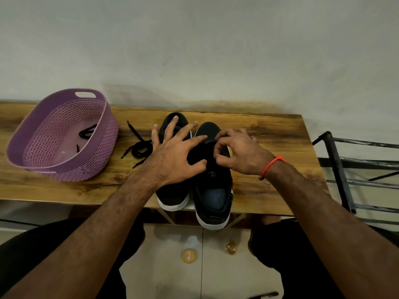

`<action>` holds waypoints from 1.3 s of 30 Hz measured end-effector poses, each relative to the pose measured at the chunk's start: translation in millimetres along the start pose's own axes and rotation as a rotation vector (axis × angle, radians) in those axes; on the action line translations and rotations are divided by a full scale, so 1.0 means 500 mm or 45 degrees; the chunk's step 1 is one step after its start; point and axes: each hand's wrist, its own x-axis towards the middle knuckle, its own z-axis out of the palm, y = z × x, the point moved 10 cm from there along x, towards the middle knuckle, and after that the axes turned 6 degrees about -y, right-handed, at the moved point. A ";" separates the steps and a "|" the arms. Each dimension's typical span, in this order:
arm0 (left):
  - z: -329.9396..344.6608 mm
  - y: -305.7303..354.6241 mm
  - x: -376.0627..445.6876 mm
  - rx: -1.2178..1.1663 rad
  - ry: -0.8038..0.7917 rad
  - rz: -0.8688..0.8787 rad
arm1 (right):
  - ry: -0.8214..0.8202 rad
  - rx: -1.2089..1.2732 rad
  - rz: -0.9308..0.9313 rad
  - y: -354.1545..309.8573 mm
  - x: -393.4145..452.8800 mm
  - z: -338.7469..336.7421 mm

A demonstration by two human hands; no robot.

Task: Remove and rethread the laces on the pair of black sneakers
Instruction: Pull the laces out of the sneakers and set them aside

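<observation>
Two black sneakers with white soles stand side by side on the wooden table, toes pointing away from me. My left hand lies spread over the left sneaker, fingers straight, its fingertips reaching onto the right sneaker. Over the lace area of the right sneaker my right hand has curled fingers that pinch something dark, probably the lace, which the fingers hide. A loose black lace lies coiled on the table just left of the shoes.
A purple perforated basket stands at the table's left with another black lace inside. A black metal rack is beyond the table's right edge. Two small yellowish round objects lie on the floor below, one left of the other.
</observation>
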 end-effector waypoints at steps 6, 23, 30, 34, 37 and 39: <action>0.005 0.000 -0.002 -0.025 -0.085 -0.011 | -0.017 0.137 -0.045 -0.001 -0.003 -0.003; 0.013 0.003 0.001 -0.024 -0.134 -0.046 | 0.143 0.409 0.165 0.072 -0.012 -0.043; 0.015 0.003 -0.001 -0.014 -0.132 -0.019 | 0.004 -0.131 -0.135 -0.026 -0.002 0.014; 0.017 0.003 0.001 -0.005 -0.129 -0.015 | 0.052 -0.112 -0.216 -0.052 -0.008 0.016; 0.016 0.003 0.000 -0.007 -0.126 -0.007 | 0.140 -0.001 -0.111 -0.030 -0.009 -0.022; 0.017 0.004 0.000 -0.011 -0.130 -0.012 | 0.216 0.037 0.053 0.018 -0.011 -0.056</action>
